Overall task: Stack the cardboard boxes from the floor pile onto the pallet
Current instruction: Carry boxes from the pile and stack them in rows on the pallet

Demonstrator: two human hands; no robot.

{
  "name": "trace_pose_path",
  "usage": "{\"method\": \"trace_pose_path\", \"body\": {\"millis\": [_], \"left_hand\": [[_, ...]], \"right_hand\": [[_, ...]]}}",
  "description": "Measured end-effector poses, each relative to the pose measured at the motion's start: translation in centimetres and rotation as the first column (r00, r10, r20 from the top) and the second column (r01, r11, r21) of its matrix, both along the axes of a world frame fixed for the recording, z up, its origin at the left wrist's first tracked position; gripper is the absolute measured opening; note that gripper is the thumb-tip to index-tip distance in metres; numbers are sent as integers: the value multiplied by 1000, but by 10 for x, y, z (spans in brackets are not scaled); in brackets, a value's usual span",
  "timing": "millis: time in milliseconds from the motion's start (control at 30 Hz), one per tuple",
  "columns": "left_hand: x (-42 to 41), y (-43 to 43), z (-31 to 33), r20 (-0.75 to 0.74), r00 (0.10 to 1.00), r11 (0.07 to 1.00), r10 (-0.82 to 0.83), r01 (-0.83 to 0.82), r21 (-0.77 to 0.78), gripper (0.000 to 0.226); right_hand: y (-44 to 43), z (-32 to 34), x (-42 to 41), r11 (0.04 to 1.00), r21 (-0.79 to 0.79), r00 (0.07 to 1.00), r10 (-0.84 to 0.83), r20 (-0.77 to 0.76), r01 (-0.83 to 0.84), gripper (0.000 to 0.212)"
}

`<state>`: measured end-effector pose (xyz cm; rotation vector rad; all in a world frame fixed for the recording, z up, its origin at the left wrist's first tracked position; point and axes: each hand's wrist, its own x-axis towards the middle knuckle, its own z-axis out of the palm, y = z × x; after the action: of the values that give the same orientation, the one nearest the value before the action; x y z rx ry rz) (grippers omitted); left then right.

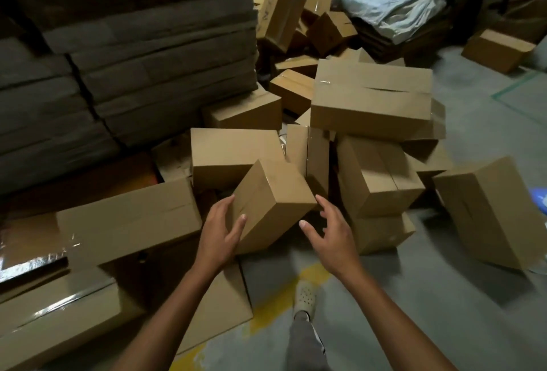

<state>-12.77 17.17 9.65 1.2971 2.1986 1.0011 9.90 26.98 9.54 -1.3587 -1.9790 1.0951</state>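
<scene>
A small tilted cardboard box [270,202] lies at the near edge of the floor pile [370,139]. My left hand [220,234] grips its left end, thumb on the near face and fingers behind it. My right hand [330,233] hovers just right of the box's near corner with fingers spread, apart from the cardboard. A larger taped box [371,98] tops the pile behind. No pallet is identifiable in view.
Tall stacks of flattened cardboard [124,74] fill the left. Low boxes [88,267] lie at the near left. A big box [491,210] leans at the right. Grey floor with a yellow line [278,308] and my foot [305,296] sit below.
</scene>
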Motion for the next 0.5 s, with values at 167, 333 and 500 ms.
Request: {"method": "trace_pose_path", "body": {"millis": [167, 333, 500], "left_hand": [[-34, 102, -38, 234, 952, 978, 198, -177, -106, 58], [-60, 203, -74, 577, 645, 861, 501, -439, -256, 34], [-88, 248, -136, 786, 23, 637, 617, -601, -483, 51]], "right_hand": [[116, -28, -38, 996, -60, 995, 73, 73, -68, 69], [231, -63, -91, 978, -142, 960, 182, 213, -154, 67], [310, -106, -151, 925, -234, 872, 364, 328, -299, 63]]}}
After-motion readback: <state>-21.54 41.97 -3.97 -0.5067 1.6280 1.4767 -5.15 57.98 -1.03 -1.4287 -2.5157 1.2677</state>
